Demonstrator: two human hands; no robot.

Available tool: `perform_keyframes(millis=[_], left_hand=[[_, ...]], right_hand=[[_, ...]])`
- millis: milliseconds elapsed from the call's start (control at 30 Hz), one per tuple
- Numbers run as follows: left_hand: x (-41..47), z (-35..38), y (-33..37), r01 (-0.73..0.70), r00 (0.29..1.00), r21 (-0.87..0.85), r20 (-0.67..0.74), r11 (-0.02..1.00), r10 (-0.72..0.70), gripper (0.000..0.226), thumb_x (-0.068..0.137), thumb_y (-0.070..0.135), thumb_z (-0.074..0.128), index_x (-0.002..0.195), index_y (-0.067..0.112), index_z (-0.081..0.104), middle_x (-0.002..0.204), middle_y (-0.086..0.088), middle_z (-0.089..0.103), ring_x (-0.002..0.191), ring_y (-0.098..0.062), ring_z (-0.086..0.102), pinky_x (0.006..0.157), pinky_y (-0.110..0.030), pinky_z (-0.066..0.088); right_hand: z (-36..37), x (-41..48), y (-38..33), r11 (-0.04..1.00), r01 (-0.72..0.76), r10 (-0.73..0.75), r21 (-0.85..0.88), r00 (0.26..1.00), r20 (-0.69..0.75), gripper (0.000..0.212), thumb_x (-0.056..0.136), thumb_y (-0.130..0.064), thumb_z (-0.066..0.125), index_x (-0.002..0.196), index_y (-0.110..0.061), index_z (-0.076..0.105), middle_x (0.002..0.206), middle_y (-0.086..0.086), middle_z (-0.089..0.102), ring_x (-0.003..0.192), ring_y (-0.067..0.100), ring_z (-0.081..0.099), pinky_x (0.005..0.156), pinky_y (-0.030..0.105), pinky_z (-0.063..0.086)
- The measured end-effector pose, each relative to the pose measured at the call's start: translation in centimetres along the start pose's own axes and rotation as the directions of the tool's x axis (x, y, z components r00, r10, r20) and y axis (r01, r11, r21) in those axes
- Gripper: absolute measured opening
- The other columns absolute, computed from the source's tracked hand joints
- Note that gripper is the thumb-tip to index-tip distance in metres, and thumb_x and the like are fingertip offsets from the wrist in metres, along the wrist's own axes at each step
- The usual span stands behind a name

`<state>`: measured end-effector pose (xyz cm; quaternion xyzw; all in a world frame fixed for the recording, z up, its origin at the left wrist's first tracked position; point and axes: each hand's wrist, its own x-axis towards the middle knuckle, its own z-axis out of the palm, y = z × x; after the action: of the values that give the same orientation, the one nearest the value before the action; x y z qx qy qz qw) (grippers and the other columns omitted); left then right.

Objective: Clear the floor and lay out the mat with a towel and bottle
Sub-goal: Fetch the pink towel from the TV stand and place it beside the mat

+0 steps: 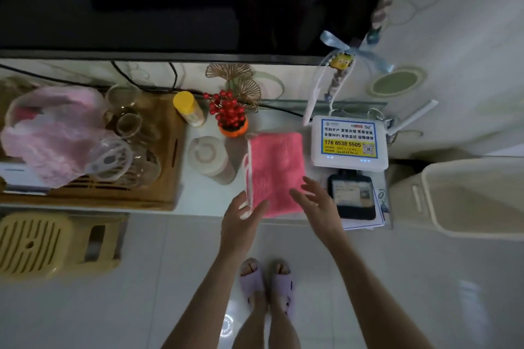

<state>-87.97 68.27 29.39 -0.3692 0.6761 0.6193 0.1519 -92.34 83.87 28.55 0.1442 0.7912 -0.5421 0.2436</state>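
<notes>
Now we reach both hands toward the pink towel (276, 171) folded on the table (204, 198) — left hand (241, 224) open at its near corner, right hand (314, 201) open, fingers spread — beside the white bottle (211, 159).

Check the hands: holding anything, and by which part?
Left hand touches the pink towel at its near-left white-trimmed edge, fingers open, no closed grip visible. Right hand hovers open over its near-right corner, holding nothing.

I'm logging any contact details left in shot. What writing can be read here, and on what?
On the sticker on the white router:
"178 6538 5505"
"5G"
"号码开户 宽带办理 宽带安装"
"全屋WiFi 安防监控 报障维修"
The sticker's smaller lines and QR code are too small to read.
The phone screen is too blurred to read.
</notes>
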Motion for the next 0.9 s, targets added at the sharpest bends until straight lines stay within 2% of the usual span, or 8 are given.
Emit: perform_keyframes(millis=[167,267,367,500,600,667,800,900], left_hand=[[4.9,1.8,-2.1,0.043,0.999,0.021,-0.033,0.999,-0.043,0.095,0.071,0.058,0.072,0.145,0.014,0.032,0.151,-0.002,0.035,0.134,-0.020,0.040,0.109,-0.043,0.037],[7.5,3.0,-3.7,0.014,0.995,0.026,-0.101,1.000,-0.011,0.090,0.055,0.072,0.071,0.120,0.013,0.052,0.123,-0.012,0.058,0.109,-0.026,0.060,0.086,-0.041,0.053],[9.6,4.1,-4.7,0.016,0.988,0.024,-0.156,1.000,-0.012,0.093,0.049,0.079,0.070,0.111,0.011,0.057,0.111,-0.015,0.062,0.096,-0.027,0.065,0.082,-0.046,0.056],[10.2,4.6,-3.4,0.082,0.981,-0.036,-0.176,0.996,-0.087,0.072,0.070,0.054,0.076,0.114,0.002,0.052,0.107,-0.008,0.063,0.094,-0.025,0.062,0.081,-0.040,0.054],[8.9,4.1,-2.9,0.062,0.982,-0.054,-0.176,0.997,-0.071,0.049,0.076,0.043,0.074,0.103,0.004,0.060,0.094,-0.004,0.066,0.080,-0.016,0.063,0.064,-0.026,0.052],[8.3,3.8,-2.8,0.031,0.987,-0.105,-0.152,0.994,-0.047,0.032,0.080,0.037,0.073,0.094,0.010,0.063,0.086,0.002,0.067,0.072,-0.008,0.063,0.053,-0.016,0.050],[5.0,2.8,-1.5,-0.027,0.997,-0.128,-0.074,0.991,0.018,0.025,0.083,0.038,0.068,0.096,0.018,0.065,0.092,0.002,0.071,0.080,-0.010,0.067,0.056,-0.019,0.054],[1.2,2.0,-0.5,-0.077,0.997,-0.074,0.010,0.994,0.078,0.018,0.084,0.042,0.067,0.092,0.026,0.065,0.093,0.003,0.072,0.084,-0.013,0.070,0.065,-0.028,0.058]], right_hand=[[1.6,4.7,2.2,1.000,-0.019,0.018,-0.007,0.997,-0.072,0.077,0.087,-0.034,0.068,0.150,-0.014,0.027,0.148,0.004,0.034,0.131,0.012,0.035,0.105,0.026,0.029],[2.8,7.4,3.2,0.998,-0.040,0.046,0.055,0.993,-0.113,0.095,0.069,-0.067,0.067,0.146,-0.025,0.030,0.142,0.007,0.043,0.131,0.023,0.044,0.109,0.045,0.038],[4.2,10.3,5.1,1.000,-0.016,0.020,0.027,0.990,-0.138,0.100,0.058,-0.085,0.058,0.136,-0.025,0.038,0.127,0.008,0.055,0.115,0.028,0.057,0.095,0.052,0.049],[4.9,10.8,4.2,0.998,-0.049,0.041,-0.041,0.985,-0.168,0.060,0.081,-0.051,0.067,0.117,-0.007,0.051,0.111,0.014,0.057,0.096,0.025,0.057,0.082,0.034,0.046],[4.8,9.5,3.8,0.999,-0.003,0.013,0.050,0.978,-0.207,0.032,0.083,-0.039,0.071,0.083,-0.014,0.052,0.081,0.005,0.060,0.065,0.011,0.051,0.054,0.021,0.037],[4.9,9.0,3.5,0.989,0.038,-0.006,0.146,0.976,-0.216,0.029,0.083,-0.033,0.072,0.073,-0.017,0.049,0.067,-0.002,0.057,0.057,0.007,0.047,0.050,0.017,0.039],[3.9,6.2,2.4,0.938,0.018,0.052,0.347,0.980,-0.191,0.029,0.082,-0.035,0.073,0.093,-0.010,0.062,0.088,0.006,0.071,0.080,0.020,0.068,0.073,0.038,0.058],[2.3,2.0,1.7,0.863,0.045,0.066,0.503,0.977,-0.202,0.030,0.085,-0.029,0.070,0.106,-0.009,0.064,0.094,0.004,0.071,0.084,0.017,0.069,0.072,0.027,0.058]])
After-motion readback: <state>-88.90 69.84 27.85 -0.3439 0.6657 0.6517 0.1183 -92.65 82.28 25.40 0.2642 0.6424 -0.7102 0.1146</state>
